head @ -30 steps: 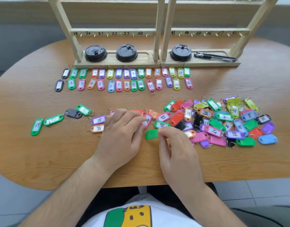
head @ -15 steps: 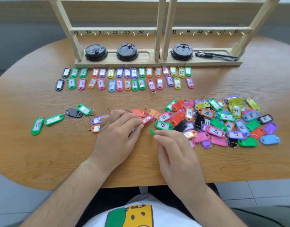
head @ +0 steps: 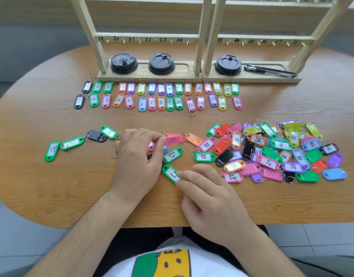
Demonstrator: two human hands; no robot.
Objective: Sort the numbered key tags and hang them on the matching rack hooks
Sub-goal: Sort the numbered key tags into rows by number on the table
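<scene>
On the table (head: 52, 192), well in front of the wooden rack (head: 148, 73), the left hand (head: 140, 156) pinches a pink tag (head: 175, 139) between thumb and forefinger. Farther from the rack lies the green tag marked 17 (head: 170, 172). Its long axis slants from the holed end, nearer the rack, to the end nipped by the right hand (head: 208, 194). A second green 17 (head: 172, 154) lies between the two tags. The rows nearest the rack end rightward at the pink 16 tag (head: 237, 102), so the right hand looks better placed to carry a 17 there.
</scene>
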